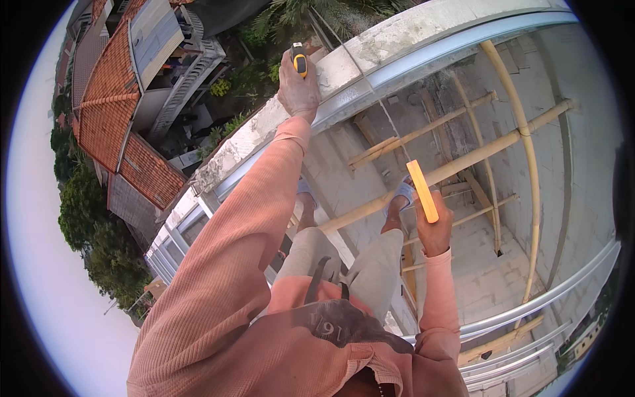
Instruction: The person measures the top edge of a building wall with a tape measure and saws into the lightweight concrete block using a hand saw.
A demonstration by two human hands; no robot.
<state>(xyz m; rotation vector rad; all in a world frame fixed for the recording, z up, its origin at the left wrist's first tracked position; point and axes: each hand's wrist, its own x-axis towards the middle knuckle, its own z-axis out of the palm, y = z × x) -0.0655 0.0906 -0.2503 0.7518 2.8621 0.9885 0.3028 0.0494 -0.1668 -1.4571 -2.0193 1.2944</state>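
My left hand [299, 92] is closed around a yellow and black tape measure [300, 63], at the edge of the concrete wall top [390, 43]. No blade can be made out coming from it. On the right, my right hand [434, 223] grips a flat, narrow yellow block [423, 192], held tilted over the open space below. A thin pale string [374, 90] stretches from near the block's upper end, across the wall top and away to the far side. A light metal channel [436, 65] lies along the inner side of the wall top.
Under my sandalled feet [401, 193] runs a bamboo pole [463, 164], part of a scaffold with several crossing poles. A deep drop to a floor [463, 271] lies below. Metal profiles [549, 298] span the lower right. Tiled roofs [109, 99] stand beyond the wall.
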